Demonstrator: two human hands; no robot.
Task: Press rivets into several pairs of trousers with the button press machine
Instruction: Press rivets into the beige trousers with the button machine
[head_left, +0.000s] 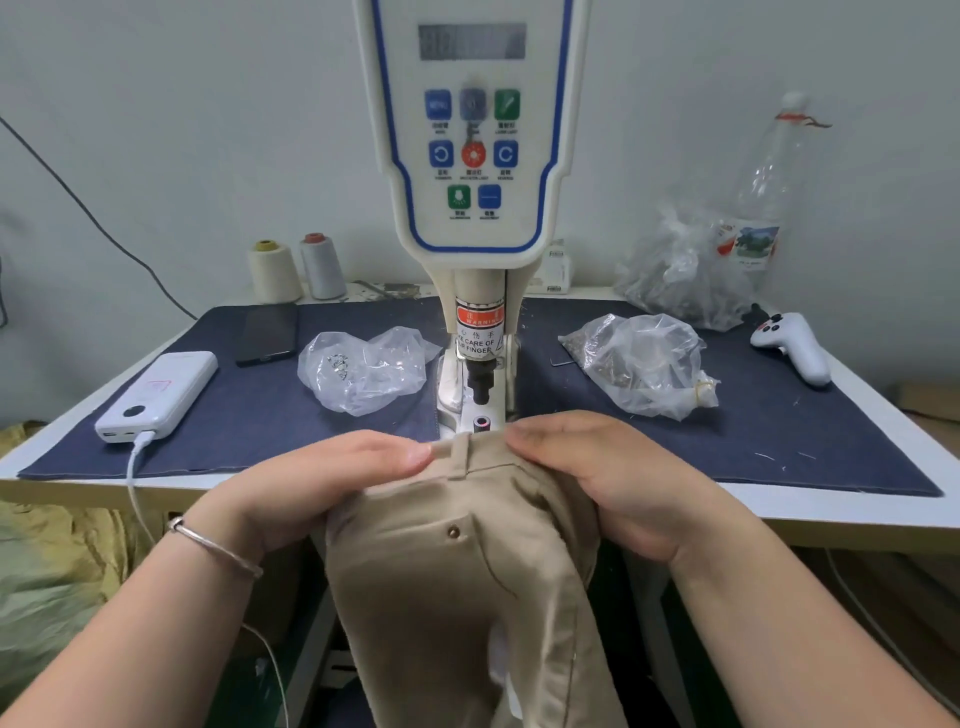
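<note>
Trousers near die, one rivet set. Left hand, right hand grip waistband; next press pending.

Garment workshop, button press machine (warning-labelled), thread cones, denim-covered bench

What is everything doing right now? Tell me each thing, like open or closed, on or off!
Left hand: gripping the waistband.
Right hand: gripping the waistband.
Trousers: held before the press, one rivet already in.
Press punch: raised, nothing under it yet.
Power bank: cable plugged in.
Phone: screen dark.
Plastic bottle: looks empty.
</note>
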